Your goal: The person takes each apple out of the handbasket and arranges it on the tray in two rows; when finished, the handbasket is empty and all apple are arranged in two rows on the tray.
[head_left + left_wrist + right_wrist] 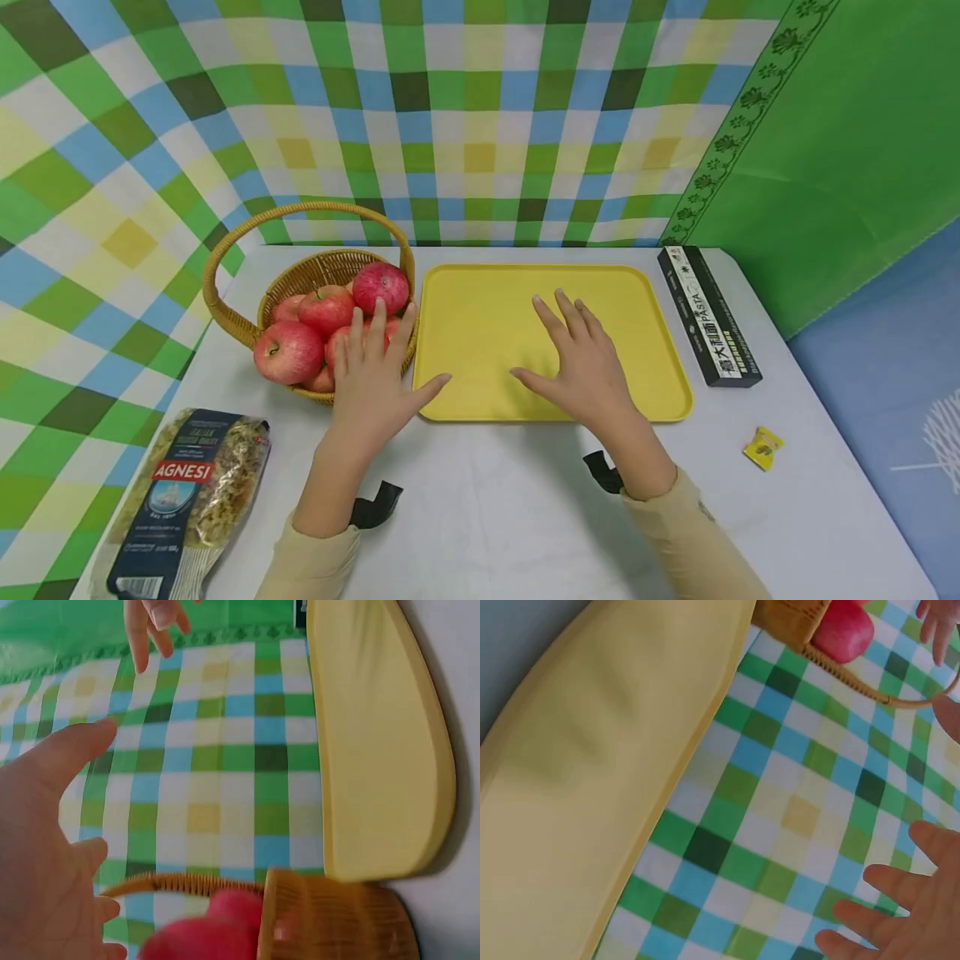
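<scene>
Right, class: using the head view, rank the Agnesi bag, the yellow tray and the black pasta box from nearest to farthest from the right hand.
1. Yellow tray: below the right hand.
2. Black pasta box: just beyond the tray's right edge.
3. Agnesi bag: near left, past the left hand.

Clear pkg [180, 504] on L reads "AGNESI" w/ "ITALIAN" above, blk box [708, 321] on R "意大利面 PASTA"
</scene>
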Action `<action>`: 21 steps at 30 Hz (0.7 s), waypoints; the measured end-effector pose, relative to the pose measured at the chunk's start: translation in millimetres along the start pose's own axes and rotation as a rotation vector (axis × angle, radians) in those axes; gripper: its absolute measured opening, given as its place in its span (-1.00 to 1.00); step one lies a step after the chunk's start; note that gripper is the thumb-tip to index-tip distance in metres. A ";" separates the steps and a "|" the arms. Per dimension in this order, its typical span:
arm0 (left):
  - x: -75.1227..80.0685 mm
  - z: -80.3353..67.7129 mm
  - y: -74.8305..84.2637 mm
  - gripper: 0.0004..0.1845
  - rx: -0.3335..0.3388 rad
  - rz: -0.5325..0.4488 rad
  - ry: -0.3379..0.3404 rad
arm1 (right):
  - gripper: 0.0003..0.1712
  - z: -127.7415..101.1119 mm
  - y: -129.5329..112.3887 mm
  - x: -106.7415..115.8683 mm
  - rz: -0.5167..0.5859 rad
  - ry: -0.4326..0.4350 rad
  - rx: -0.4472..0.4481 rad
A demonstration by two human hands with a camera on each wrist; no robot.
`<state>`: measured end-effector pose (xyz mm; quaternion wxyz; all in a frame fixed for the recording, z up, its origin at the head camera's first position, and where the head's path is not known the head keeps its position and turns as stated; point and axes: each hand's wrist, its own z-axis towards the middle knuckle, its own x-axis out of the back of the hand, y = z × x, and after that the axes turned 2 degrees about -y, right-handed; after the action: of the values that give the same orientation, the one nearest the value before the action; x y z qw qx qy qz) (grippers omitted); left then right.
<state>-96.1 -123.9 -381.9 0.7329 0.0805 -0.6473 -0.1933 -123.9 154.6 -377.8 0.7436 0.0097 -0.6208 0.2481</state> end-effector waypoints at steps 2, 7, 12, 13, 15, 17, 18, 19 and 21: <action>2.7 -4.7 -7.4 0.04 0.029 -0.024 0.033 | 0.08 3.3 -4.5 -3.0 0.023 0.004 0.024; 6.6 -15.8 -30.4 0.04 0.077 -0.103 0.171 | 0.04 12.6 -16.9 -11.8 0.091 0.013 0.077; 6.8 -32.5 -55.9 0.07 0.185 -0.174 0.320 | 0.01 22.5 -33.2 -23.0 0.160 -0.004 0.124; 6.4 -36.7 -60.7 0.07 0.212 -0.194 0.352 | 0.01 24.3 -37.1 -25.5 0.171 -0.012 0.134; 5.3 -44.5 -69.6 0.07 0.266 -0.238 0.416 | 0.00 28.3 -45.4 -30.4 0.190 -0.027 0.151; 3.1 -51.0 -77.0 0.05 0.305 -0.295 0.477 | 0.00 32.1 -54.2 -34.9 0.209 -0.045 0.165; 1.7 -53.3 -80.4 0.05 0.325 -0.326 0.501 | 0.00 34.0 -59.0 -37.1 0.218 -0.055 0.170; -0.1 -55.4 -83.0 0.04 0.345 -0.367 0.520 | -0.01 35.9 -64.0 -39.2 0.229 -0.066 0.176; -4.0 -58.6 -87.0 0.05 0.390 -0.468 0.549 | -0.02 39.8 -74.3 -43.7 0.255 -0.094 0.184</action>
<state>-54.6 -209.4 -426.3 0.7856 0.4118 -0.4162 -0.1998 -136.8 61.0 -387.4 0.6720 0.0106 -0.6259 0.3957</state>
